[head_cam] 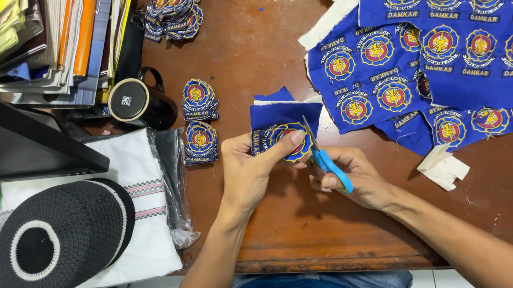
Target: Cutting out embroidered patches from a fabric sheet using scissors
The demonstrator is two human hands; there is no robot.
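Nearest the lens, low in frame: both forearms rising from the bottom edge, over blue denim at bottom centre. I log the left hand at frame centre, thumb and fingers pinched on a blue embroidered patch piece; the thumb tip lies flat on the round badge, the cloth extends up and left from the fingertips. The right hand, just right of it, has its fingers closed through the blue handles of the scissors; the blades point up-left and meet the patch edge right beside the left thumb.

Outward: brown wooden table. Two small stacks of cut patches left of the hands, another heap at upper centre. Black mug beside them. Large blue sheet of uncut patches fills upper right. Black knitted cap on folded white cloth, lower left. Books stacked upper left.
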